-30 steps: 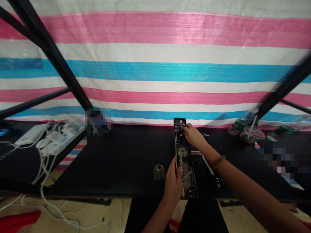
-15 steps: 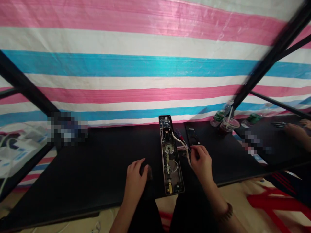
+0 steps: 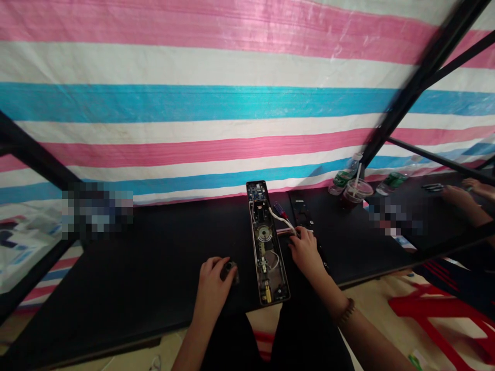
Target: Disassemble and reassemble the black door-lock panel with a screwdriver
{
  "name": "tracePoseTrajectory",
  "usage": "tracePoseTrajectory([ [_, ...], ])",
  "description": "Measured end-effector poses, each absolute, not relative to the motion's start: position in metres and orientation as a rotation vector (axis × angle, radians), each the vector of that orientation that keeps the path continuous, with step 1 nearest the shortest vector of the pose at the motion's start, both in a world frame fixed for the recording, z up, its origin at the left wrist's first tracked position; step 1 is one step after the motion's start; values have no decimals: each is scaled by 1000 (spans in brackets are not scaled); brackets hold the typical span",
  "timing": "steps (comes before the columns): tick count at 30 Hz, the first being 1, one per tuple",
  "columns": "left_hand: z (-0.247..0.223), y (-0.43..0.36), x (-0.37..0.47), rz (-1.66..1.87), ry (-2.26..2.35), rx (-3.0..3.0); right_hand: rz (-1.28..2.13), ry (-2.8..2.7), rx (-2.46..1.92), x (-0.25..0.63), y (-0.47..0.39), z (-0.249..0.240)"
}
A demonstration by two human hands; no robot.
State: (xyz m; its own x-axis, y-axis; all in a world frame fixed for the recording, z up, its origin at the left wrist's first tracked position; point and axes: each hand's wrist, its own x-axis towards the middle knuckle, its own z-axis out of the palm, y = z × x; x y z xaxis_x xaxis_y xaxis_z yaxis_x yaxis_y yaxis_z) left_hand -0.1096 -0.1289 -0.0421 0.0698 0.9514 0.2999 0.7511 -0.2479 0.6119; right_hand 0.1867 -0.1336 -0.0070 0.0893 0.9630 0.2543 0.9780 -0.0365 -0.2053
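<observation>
A long, narrow black device housing (image 3: pixel 284 273) lies open on the black table, showing a green-blue circuit board (image 3: pixel 256 192), a round metal part (image 3: pixel 265 233) and a brass-coloured fitting (image 3: pixel 268 293). From its right side a white cable (image 3: pixel 281 216) runs to my right hand (image 3: pixel 307 252), whose fingers are closed on it low over the table. Left of the housing, my left hand (image 3: pixel 212 281) rests with thumb and forefinger curled round a small dark part (image 3: pixel 231 266), mostly hidden by the fingers. A screwdriver (image 3: pixel 279 210) lies just right of the housing.
A flat black cover (image 3: pixel 300 206) lies right of the screwdriver. Farther right stand a lidded cup (image 3: pixel 356 191) with a straw and plastic bottles (image 3: pixel 342 180). Another person's hands (image 3: pixel 462 198) are at the far right. A striped sheet (image 3: pixel 193 103) hangs behind the table.
My right hand has moved left and down beside the housing, bringing the white cable lower. The left hand has closed in on the small dark part. The view has shifted slightly.
</observation>
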Motion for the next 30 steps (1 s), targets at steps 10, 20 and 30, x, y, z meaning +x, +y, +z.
tracePoseTrajectory([
  [10,-24,-136,-101,1153,1658,1840,60,-1881,-1587,127,-104,19],
  [20,39,-94,-30,1322,1359,1887,152,-1980,-1597,135,-100,19],
  [30,29,-72,-7,1170,1230,2118,274,-1568,-1425,159,-127,5],
])
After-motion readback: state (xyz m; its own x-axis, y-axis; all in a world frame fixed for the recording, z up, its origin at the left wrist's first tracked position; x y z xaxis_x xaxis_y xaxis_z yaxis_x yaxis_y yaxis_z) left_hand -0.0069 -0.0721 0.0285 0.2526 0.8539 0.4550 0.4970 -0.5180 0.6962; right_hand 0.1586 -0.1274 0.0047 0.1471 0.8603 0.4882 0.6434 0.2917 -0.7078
